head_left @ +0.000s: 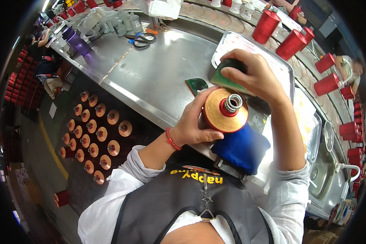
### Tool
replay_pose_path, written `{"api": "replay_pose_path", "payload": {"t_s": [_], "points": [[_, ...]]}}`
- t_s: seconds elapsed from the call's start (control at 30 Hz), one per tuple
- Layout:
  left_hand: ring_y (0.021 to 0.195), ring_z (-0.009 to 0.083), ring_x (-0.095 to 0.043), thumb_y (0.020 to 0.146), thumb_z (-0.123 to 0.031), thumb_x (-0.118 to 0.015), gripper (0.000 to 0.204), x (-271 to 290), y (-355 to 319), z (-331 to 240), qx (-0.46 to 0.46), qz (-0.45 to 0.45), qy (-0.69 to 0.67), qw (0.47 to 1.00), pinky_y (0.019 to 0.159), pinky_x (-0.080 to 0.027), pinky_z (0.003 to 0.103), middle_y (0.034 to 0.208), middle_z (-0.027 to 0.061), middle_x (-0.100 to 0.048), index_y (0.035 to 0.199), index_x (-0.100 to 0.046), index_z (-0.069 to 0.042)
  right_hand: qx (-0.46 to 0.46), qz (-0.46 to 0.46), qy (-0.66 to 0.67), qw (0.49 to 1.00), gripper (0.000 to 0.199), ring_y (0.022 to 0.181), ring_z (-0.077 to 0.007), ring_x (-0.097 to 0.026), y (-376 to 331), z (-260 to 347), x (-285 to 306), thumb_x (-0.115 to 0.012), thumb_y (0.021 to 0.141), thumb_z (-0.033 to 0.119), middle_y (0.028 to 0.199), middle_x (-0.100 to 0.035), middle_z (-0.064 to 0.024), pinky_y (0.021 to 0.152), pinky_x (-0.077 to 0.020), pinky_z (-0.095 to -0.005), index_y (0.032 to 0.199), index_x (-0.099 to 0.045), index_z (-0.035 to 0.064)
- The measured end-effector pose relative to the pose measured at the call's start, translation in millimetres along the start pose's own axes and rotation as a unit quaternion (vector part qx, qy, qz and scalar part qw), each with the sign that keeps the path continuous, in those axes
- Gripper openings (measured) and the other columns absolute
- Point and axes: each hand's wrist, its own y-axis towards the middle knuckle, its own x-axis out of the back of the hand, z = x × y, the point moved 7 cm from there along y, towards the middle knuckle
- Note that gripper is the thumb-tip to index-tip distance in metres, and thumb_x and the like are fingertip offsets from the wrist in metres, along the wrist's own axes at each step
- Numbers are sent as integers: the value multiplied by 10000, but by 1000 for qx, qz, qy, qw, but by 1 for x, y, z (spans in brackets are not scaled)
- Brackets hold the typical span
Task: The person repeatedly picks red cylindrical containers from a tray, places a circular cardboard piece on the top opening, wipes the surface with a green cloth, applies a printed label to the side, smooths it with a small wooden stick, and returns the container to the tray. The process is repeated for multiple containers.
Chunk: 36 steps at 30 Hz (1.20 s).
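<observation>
My left hand (191, 124) is wrapped round a red bottle (217, 116) with a gold shoulder and a bare silver threaded neck. The bottle's top faces up toward me, so most of its body is hidden. Just right of it, my right hand (258, 75) grips a green pad (227, 80) with a dark upper part, thumb on top and fingers over the far side. The pad is close to the bottle's far edge; contact cannot be made out. A flat dark-green piece (197, 86) lies on the metal table behind the bottle. A blue cloth-covered cushion (245, 148) sits below the bottle.
A white-lined tray (292, 75) stands at the right beside a curved conveyor (227, 24) carrying red bottles (266, 26). Scissors (142, 40) and a purple bottle (76, 42) lie farther back. Several gold-topped bottles (102, 134) stand at lower left; a sink (323, 177) is at right.
</observation>
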Motion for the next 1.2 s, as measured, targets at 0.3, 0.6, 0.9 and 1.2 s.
{"api": "replay_pose_path", "payload": {"t_s": [0.3, 0.6, 0.9, 1.2], "points": [[1296, 270, -517, 683, -362, -922, 1084, 3, 4, 12, -14, 27, -34, 999, 1100, -402, 393, 1393, 154, -506, 1486, -278, -23, -25, 24, 145, 989, 294, 859, -129, -630, -9, -13, -8, -717, 888, 250, 915, -679, -51, 796, -506, -287, 1051, -677, 9], [1207, 342, -556, 713, -384, -897, 1074, -15, -15, 1, -127, -165, 187, 960, 1024, -456, 430, 1360, 217, -486, 1469, -239, 2, 202, -224, -101, 948, 302, 837, -247, -611, -133, 50, -12, -769, 741, -7, 920, -677, -91, 765, -495, -383, 1018, -670, 58], [1140, 275, -616, 765, -346, -861, 951, -6, 36, -2, -11, -92, 39, 995, 957, -530, 385, 1287, 190, -560, 1444, -288, -8, 7, -290, 252, 923, 255, 989, -218, -656, -226, 22, 13, -675, 913, 7, 1122, -669, -239, 906, -516, -324, 1112, -517, -15], [894, 147, -689, 890, -460, -715, 626, -123, 48, 42, 355, 78, -185, 913, 762, -601, 289, 1049, 118, -661, 1228, -542, 36, -78, -374, 175, 908, 235, 1330, -340, -511, -308, -14, 43, -444, 986, -50, 1472, -453, -288, 935, -569, -359, 1190, -558, -25]]}}
